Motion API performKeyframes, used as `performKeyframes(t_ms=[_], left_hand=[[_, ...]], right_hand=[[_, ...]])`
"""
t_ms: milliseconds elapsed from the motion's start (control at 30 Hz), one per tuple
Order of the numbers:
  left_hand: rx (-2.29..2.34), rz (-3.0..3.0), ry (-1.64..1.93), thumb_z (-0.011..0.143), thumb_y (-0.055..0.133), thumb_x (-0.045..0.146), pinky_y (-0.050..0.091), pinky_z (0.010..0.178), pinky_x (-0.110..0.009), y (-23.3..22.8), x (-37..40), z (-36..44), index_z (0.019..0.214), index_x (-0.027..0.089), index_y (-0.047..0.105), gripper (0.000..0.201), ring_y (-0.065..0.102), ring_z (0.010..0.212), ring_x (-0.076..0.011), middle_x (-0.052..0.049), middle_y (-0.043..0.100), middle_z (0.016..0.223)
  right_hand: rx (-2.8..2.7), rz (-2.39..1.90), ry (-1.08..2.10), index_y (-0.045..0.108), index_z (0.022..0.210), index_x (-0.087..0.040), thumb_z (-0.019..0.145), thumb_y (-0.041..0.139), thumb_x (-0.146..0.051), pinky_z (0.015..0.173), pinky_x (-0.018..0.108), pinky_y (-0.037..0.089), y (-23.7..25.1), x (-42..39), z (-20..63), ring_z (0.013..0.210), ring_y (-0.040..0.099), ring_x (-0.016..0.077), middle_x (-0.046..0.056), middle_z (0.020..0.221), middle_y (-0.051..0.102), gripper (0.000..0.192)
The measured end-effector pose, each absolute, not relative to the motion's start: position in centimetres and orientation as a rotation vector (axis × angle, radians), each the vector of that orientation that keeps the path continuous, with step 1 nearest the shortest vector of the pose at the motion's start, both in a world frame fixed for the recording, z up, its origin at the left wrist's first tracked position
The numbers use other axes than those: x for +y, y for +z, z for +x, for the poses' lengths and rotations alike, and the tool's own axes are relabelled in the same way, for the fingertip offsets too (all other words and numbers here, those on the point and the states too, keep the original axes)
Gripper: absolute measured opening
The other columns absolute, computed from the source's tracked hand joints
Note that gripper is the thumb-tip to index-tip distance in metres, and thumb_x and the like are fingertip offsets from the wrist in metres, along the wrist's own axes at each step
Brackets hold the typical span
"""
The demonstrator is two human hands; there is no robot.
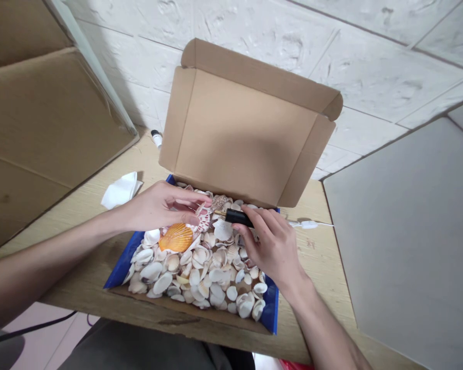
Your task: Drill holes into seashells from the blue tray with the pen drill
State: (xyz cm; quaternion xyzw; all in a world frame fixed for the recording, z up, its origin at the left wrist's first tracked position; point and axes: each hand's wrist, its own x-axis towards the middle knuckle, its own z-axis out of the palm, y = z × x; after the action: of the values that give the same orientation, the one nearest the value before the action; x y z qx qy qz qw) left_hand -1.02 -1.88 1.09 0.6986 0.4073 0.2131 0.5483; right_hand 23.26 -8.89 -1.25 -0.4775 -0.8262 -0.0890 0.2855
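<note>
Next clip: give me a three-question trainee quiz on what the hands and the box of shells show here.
1. True or false: the lid of the open cardboard box with blue outer walls stands raised behind the pile of small white seashells.
2. Multiple choice: the right hand holds A) a pair of scissors, B) a slim black tool with a brass-coloured tip, C) a paintbrush.
3. Short answer: which large shell lies just below the left hand?

Key:
1. True.
2. B; its tip points at the small patterned shell pinched by the left hand.
3. The orange ribbed scallop shell.
</note>
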Motion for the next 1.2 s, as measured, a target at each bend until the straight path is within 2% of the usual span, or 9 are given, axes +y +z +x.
performKeyframes(t_ms=[233, 500, 733, 1033, 1200], left_hand=[[0.958, 1.677, 0.484, 0.076, 0.07, 0.02, 0.055, 0.085, -0.031, 1.33, -1.85, -0.99, 0.116, 0.008, 0.068, 0.041, 0.069, 0.086, -0.0178, -0.011, 0.074, 0.109], [0.944, 1.725, 0.468, 0.078, 0.07, 0.022, 0.054, 0.084, -0.029, 1.29, -1.85, -1.12, 0.116, 0.008, 0.068, 0.04, 0.069, 0.085, -0.018, -0.01, 0.074, 0.108], [0.948, 1.732, 0.479, 0.079, 0.068, 0.019, 0.054, 0.086, -0.029, 1.13, -1.8, -1.07, 0.115, 0.008, 0.068, 0.038, 0.069, 0.09, -0.0181, -0.01, 0.073, 0.111], [0.902, 1.775, 0.506, 0.077, 0.068, 0.021, 0.056, 0.078, -0.026, 0.99, -1.6, -1.12, 0.113, 0.006, 0.069, 0.039, 0.067, 0.076, -0.0134, -0.011, 0.075, 0.105], [0.895, 1.742, 0.551, 0.076, 0.068, 0.018, 0.056, 0.074, -0.023, 0.54, -1.64, -1.12, 0.113, 0.008, 0.07, 0.038, 0.067, 0.074, -0.012, -0.008, 0.075, 0.103]], right_hand=[[-2.179, -1.267, -0.25, 0.06, 0.12, -0.013, 0.09, 0.058, -0.027, 0.071, 0.035, 0.048, -1.33, -8.93, 23.46, 0.083, 0.06, 0.0206, 0.011, 0.098, 0.07, 0.033], [-2.162, -1.256, -0.301, 0.06, 0.115, -0.012, 0.089, 0.061, -0.024, 0.073, 0.035, 0.047, -1.14, -8.9, 23.44, 0.085, 0.06, 0.0211, 0.012, 0.098, 0.07, 0.029], [-2.244, -1.334, -0.175, 0.062, 0.107, -0.009, 0.095, 0.049, -0.034, 0.056, 0.027, 0.046, -1.21, -8.99, 23.2, 0.067, 0.061, 0.0162, 0.007, 0.077, 0.068, 0.03], [-2.218, -1.293, -0.203, 0.062, 0.107, -0.009, 0.094, 0.051, -0.031, 0.061, 0.028, 0.046, -1.05, -8.99, 23.21, 0.071, 0.059, 0.017, 0.008, 0.081, 0.068, 0.028], [-2.22, -1.273, -0.192, 0.061, 0.107, -0.01, 0.094, 0.051, -0.03, 0.063, 0.029, 0.047, -1.06, -9.02, 23.27, 0.072, 0.058, 0.0178, 0.008, 0.084, 0.069, 0.026]])
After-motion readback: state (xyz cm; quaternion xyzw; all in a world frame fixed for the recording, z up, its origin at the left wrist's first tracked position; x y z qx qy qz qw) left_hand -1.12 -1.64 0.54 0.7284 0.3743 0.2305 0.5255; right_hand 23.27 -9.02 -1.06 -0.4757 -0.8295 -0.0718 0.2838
